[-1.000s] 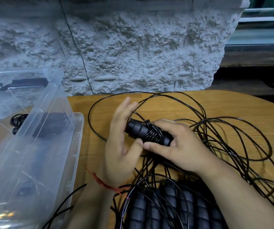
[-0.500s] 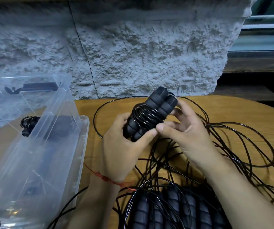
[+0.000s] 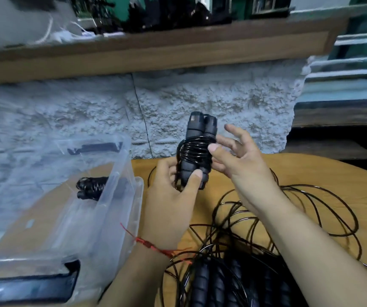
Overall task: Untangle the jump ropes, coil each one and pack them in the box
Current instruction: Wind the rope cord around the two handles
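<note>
One coiled rope (image 3: 91,187) already lies in the clear box (image 3: 102,229), left of frame. At centre the left hand (image 3: 169,200) grips a second wrapped bundle (image 3: 197,158) upright; the right hand (image 3: 237,160), fingers spread, touches its coils. Several tangled ropes (image 3: 266,229) wait lower right.

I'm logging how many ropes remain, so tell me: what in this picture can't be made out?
Head view only.
Bottom edge: handles cut off by the frame, crossed by loose cords; count unclear.
In the clear box: packed rope half veiled by its cloudy wall.
Top: shelf clutter motion-blurred.
Centre: held bundle, lower end covered by the left hand.
</note>
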